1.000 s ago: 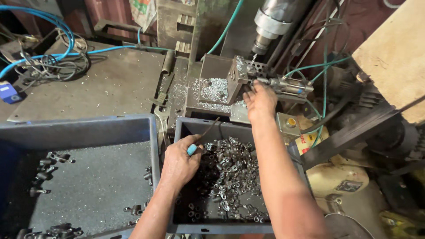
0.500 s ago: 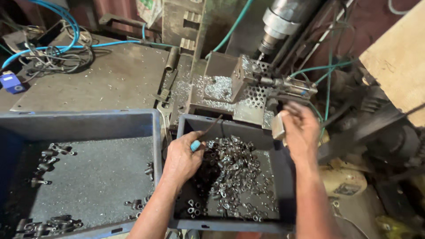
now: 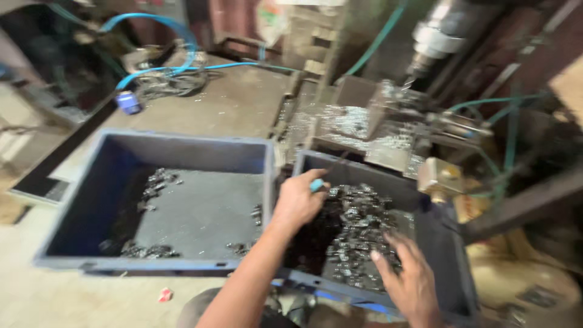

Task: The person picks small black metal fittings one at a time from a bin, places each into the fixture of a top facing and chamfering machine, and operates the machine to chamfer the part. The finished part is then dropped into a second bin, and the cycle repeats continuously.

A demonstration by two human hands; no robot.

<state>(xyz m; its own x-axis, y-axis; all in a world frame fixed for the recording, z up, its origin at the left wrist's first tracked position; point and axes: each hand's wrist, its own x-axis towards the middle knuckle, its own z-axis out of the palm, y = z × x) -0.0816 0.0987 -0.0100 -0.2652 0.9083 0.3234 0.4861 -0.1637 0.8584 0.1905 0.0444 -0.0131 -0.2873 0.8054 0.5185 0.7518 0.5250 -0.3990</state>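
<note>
Your right hand is down over the right-hand crate, fingers spread and palm down just above the heap of small dark metal parts, holding nothing that shows. Your left hand rests at the crate's 9 o'clock edge, curled shut around a slim tool with a light-blue handle; its tip is blurred and cannot be made out. By my reading you are at the pick-up step: choosing the next blank from the heap, with the drilling fixture standing unattended at 12 o'clock under the drill spindle.

The next move calls for closing your spread fingers on a single piece rather than a clump, since the parts lie tangled and overlapping, and for lifting it clear of the crate wall before carrying it toward 12 o'clock. Keep it low; swarf lies thick on the surface around the fixture.

Compared with half a second ago, your right hand has left the fixture's side at 1 o'clock and come back down to 5 o'clock over the heap. Your left hand has stayed where it was, same grip on the tool. The larger crate at 9 o'clock, with a few scattered pieces, looks unchanged. Your head has swung too, so this view is blurred.
</note>
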